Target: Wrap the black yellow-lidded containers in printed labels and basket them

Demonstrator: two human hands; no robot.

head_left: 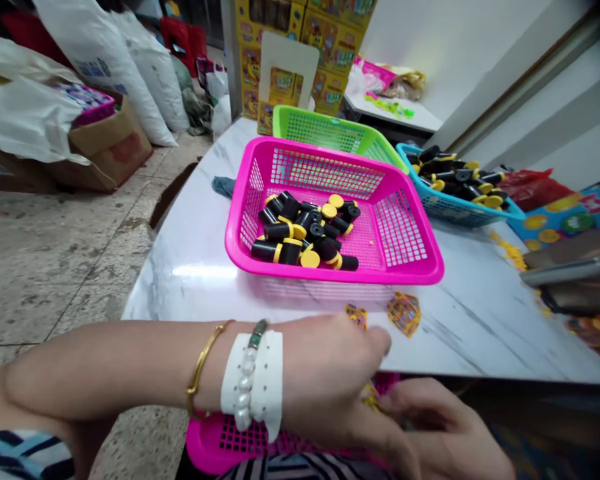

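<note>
Evidently, head view: left hand (333,380) and right hand (447,427) meet just below worktop (480,320) edge, fingers curled about small yellow piece (371,399) between them; cannot tell which hand grips it. Lower pink basket (203,445) shows beneath. Loose pinch could drop piece there; left knuckles, being close, could sweep orange printed scraps (404,313) off worktop.

White wall (420,40), stained tiled floor (35,267)
</note>
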